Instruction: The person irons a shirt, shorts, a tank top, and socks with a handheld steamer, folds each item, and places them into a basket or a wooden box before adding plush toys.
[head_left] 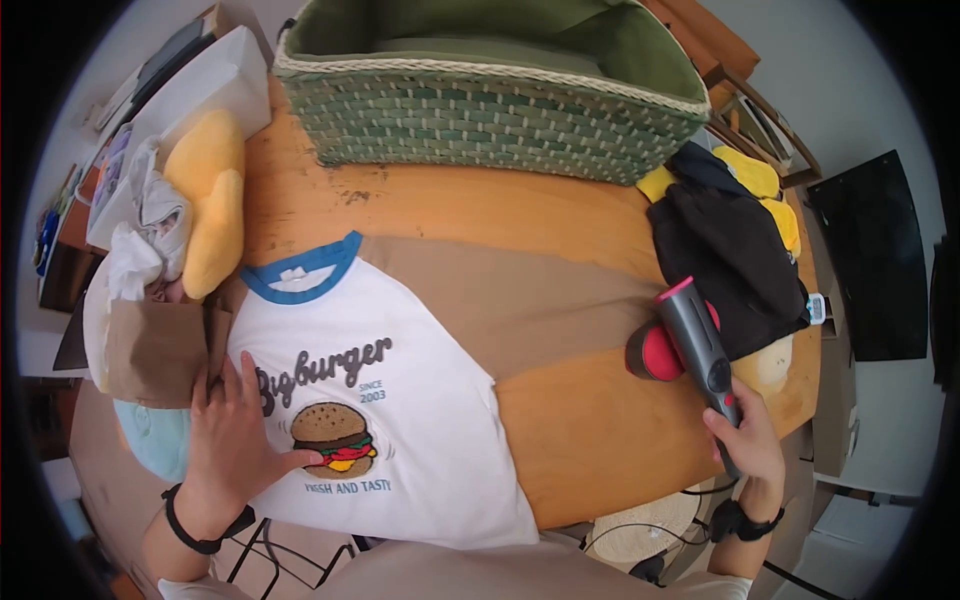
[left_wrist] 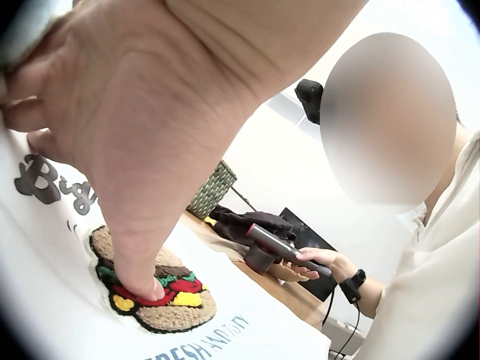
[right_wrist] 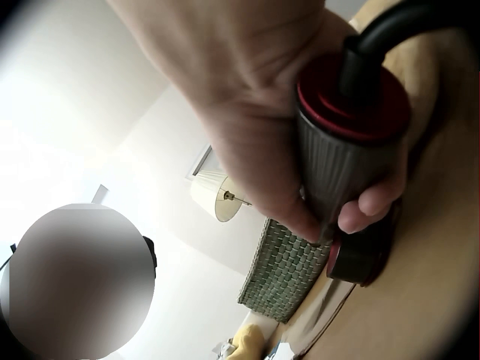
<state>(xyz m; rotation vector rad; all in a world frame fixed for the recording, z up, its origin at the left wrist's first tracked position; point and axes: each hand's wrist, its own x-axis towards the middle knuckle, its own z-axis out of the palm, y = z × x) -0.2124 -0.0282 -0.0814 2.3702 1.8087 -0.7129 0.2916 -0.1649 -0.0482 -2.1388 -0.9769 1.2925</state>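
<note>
A white T-shirt [head_left: 430,440] with a blue collar and brown sleeves lies spread on the wooden table, a burger patch [head_left: 335,440] and lettering on its chest. My left hand [head_left: 232,440] rests on its left side, fingers spread and thumb touching the burger patch. In my right hand [head_left: 752,440] I grip the handle of a dark grey and red corded hair dryer [head_left: 700,340]. Its round head is over the end of the brown sleeve [head_left: 590,300], right beside a pile of dark clothes [head_left: 735,240]. The right wrist view shows my fingers curled round the ribbed handle [right_wrist: 337,169].
A green woven basket [head_left: 490,120] stands at the back. To the left are a yellow plush thing [head_left: 210,205], a brown paper bag [head_left: 155,350] and a white bin [head_left: 215,90]. A black cord [head_left: 715,490] hangs off the table's front right edge, near a round stool [head_left: 640,525].
</note>
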